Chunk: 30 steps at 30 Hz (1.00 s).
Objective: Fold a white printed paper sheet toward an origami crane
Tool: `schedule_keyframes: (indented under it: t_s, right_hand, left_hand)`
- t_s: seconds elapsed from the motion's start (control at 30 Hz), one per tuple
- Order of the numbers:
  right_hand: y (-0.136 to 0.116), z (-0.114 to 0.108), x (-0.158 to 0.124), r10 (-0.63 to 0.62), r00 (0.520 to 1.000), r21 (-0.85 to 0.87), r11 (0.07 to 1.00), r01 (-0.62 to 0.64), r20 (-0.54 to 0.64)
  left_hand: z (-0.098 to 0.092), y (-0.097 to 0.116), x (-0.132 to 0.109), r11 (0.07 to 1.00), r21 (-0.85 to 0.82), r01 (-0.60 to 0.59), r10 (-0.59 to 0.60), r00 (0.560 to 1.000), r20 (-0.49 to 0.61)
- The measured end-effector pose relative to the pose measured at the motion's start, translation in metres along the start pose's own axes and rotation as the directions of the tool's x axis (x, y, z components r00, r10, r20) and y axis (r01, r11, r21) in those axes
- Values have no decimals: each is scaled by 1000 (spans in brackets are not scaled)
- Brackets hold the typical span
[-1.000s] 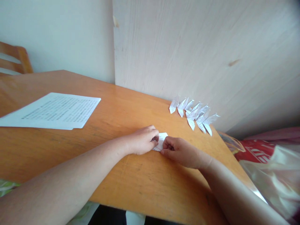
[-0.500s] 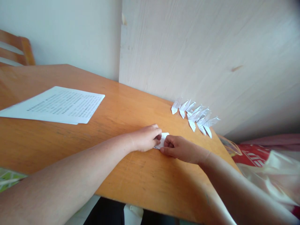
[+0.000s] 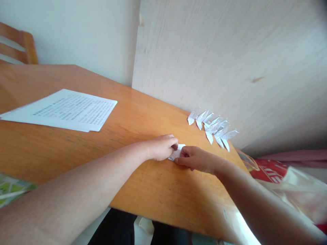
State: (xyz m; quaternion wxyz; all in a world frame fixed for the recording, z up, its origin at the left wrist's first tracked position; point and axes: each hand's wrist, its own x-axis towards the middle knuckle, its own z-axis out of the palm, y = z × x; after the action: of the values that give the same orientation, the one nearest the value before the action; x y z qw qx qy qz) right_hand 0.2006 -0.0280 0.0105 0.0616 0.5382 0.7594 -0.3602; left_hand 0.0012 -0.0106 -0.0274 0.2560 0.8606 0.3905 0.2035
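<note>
A small folded piece of white printed paper (image 3: 176,153) lies on the wooden table (image 3: 143,190) between my hands. My left hand (image 3: 165,147) is closed at its left side, with the fingertips pressed on the paper. From the right, my right hand (image 3: 195,159) pinches the paper's edge between thumb and curled fingers. Both hands partly cover the paper, so its full shape is hidden. Beyond them, by the wall board, stands a row of several folded paper pieces (image 3: 216,127) with pointed ends.
A stack of printed sheets (image 3: 74,110) lies on the left part of the table. A wooden chair (image 3: 30,47) stands at the far left. Red and white bags (image 3: 273,172) sit past the table's right edge. A pale board (image 3: 204,51) leans behind the table.
The camera view has shifted slightly. Both hands stay on the small paper, with the fingers only a little moved; slightly more of its printed surface shows between them.
</note>
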Motion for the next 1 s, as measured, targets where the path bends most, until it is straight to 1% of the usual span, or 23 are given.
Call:
schedule_keyframes:
  t_s: [0.2, 0.37, 0.6, 0.83, 1.0]
  right_hand:
    - [-10, 0, -1, 19, 1000, 7, 1000, -19, 0]
    - [-15, -1, 0, 37, 999, -12, 999, -37, 0]
    - [-15, 1, 1, 51, 999, -36, 998, -51, -10]
    - [-20, 2, 2, 53, 999, -63, 997, -53, -15]
    - [-24, 3, 3, 69, 997, -93, 993, -71, -19]
  left_hand:
    - [-7, 2, 0, 999, -15, 38, -37, 998, 52]
    - [-15, 6, -5, 1000, -8, 16, -14, 992, 122]
    - [-16, 2, -6, 1000, -21, -20, 23, 993, 115]
    - [-18, 3, -3, 998, -19, -57, 59, 986, 159]
    - [-18, 3, -2, 999, -43, -17, 24, 985, 172]
